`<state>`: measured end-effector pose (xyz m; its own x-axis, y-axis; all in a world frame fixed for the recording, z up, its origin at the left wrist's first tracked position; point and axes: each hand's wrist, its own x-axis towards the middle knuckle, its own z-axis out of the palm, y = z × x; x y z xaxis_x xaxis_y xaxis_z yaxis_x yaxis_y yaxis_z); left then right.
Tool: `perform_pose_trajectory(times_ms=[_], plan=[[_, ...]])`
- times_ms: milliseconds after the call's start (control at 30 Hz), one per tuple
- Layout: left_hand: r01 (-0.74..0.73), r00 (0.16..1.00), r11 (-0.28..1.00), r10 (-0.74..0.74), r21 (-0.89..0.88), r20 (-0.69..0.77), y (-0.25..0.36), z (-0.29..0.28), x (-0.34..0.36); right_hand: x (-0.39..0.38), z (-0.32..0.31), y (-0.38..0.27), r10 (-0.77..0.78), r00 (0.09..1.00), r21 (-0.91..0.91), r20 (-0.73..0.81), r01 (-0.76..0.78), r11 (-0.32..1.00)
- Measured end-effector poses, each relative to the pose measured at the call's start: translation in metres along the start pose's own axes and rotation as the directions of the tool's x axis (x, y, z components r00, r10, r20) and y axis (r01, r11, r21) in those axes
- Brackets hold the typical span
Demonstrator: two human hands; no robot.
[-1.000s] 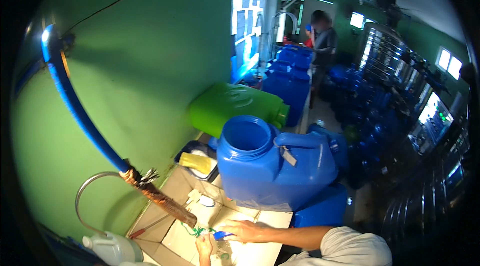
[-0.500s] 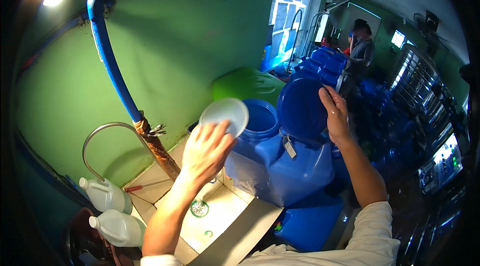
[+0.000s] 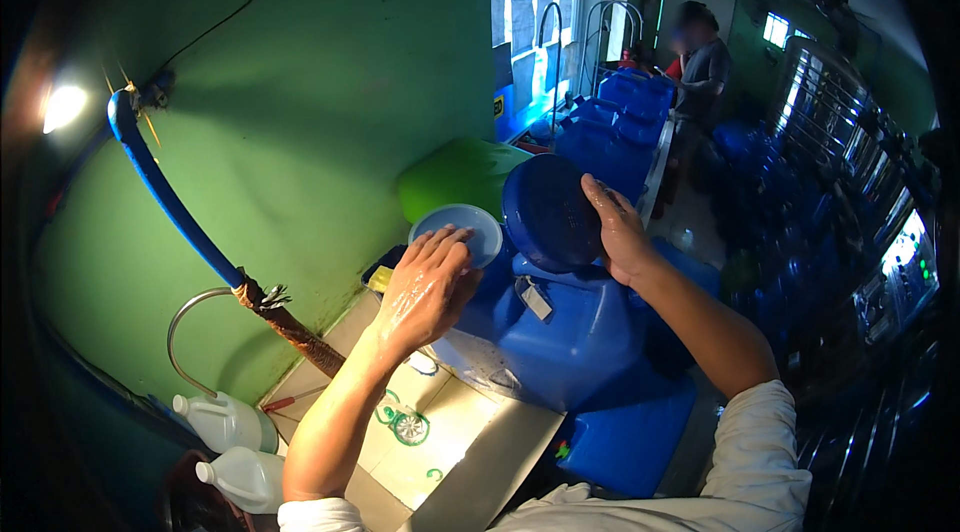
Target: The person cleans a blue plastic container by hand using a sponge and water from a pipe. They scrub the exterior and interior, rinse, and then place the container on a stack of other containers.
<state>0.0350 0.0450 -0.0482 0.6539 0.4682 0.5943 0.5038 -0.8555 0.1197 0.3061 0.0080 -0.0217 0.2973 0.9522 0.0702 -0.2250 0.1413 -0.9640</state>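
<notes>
My left hand, wet on its back, has its fingers bent over a round translucent white inner lid. That lid covers the mouth of a big blue plastic jug; whether it is seated or just above the rim I cannot tell. With fingers and thumb at its edge, my right hand holds a dark blue screw cap upright over the jug's top, its outer face toward me. A small pale tag hangs on the jug.
Left of the jug is a tiled basin with a drain. Two white bottles stand beside it, near a blue hose on the green wall. More blue jugs line the back, where a person stands. Another blue container lies below.
The translucent lid has gone from tilted beside the jug's mouth to over it, under my left hand. My right hand has turned the blue cap's outer face toward me. The view has shifted.
</notes>
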Motion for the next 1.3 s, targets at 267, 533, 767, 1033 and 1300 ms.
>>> perform_pose_trajectory(times_ms=[267, 533, 767, 1033, 1300], plan=[[0.085, 0.993, 0.996, -0.084, 0.009, -0.083, 0.003, 0.015, 0.002, 0.005, -0.001, 0.004, -0.008, 0.999, -0.092, 0.034, 0.011, 0.996], [0.121, 0.975, 0.993, -0.121, -0.012, -0.188, 0.005, 0.029, 0.0, 0.015, -0.005, 0.015, 0.032, 0.976, -0.16, 0.216, 0.004, 0.987], [-0.027, 0.604, 0.715, -0.545, -0.699, -0.581, 0.007, 0.047, -0.008, 0.081, 0.054, 0.02, 0.141, 0.867, -0.421, 0.479, 0.085, 0.903], [0.361, 0.777, 0.791, -0.548, -0.493, -0.31, -0.001, 0.033, -0.007, 0.098, 0.084, 0.051, 0.048, 0.86, -0.783, 0.508, 0.439, 0.44], [0.418, 0.907, 0.907, -0.412, 0.057, -0.092, -0.01, -0.002, 0.067, -0.014, 0.008, -0.017, 0.049, 0.752, -0.754, 0.657, 0.656, 0.037]])
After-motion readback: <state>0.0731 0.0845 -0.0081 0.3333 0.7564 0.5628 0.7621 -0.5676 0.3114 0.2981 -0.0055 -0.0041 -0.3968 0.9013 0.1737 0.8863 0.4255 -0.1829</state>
